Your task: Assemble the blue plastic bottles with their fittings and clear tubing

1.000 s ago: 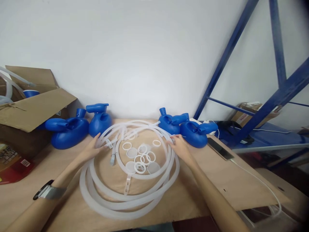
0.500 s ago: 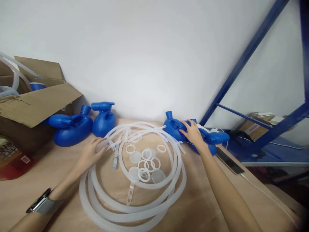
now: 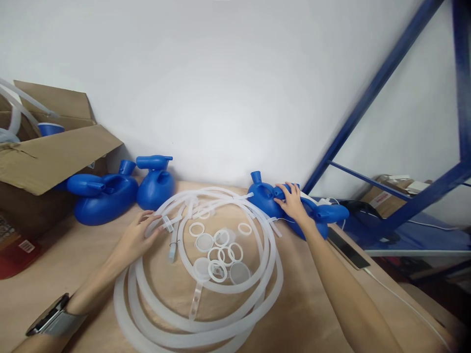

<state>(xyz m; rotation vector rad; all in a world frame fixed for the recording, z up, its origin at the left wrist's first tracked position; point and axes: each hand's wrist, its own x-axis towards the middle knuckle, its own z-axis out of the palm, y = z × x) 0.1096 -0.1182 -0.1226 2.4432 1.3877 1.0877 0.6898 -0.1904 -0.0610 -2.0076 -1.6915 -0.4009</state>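
Note:
Large coils of translucent white tubing [image 3: 206,314] lie on the brown table [image 3: 73,264]. Several small white rings and discs [image 3: 217,252] rest inside the coils. My left hand [image 3: 138,234] lies on the left side of the coils, fingers curled over the tubing. My right hand [image 3: 292,201] rests on top of a blue plastic jug [image 3: 263,198] at the back right, fingers wrapped over its handle. A second blue jug [image 3: 329,214] sits just behind it.
Two more blue jugs [image 3: 101,193] [image 3: 156,184] stand at the back left beside an open cardboard box [image 3: 40,157]. A phone [image 3: 346,247] with a white cable lies to the right. A blue metal rack [image 3: 405,196] stands at the right, a white wall behind.
My right hand left the tubing's right edge and moved back onto the blue jug, then stayed there. My left hand kept its place on the tubing. The view shifted slightly.

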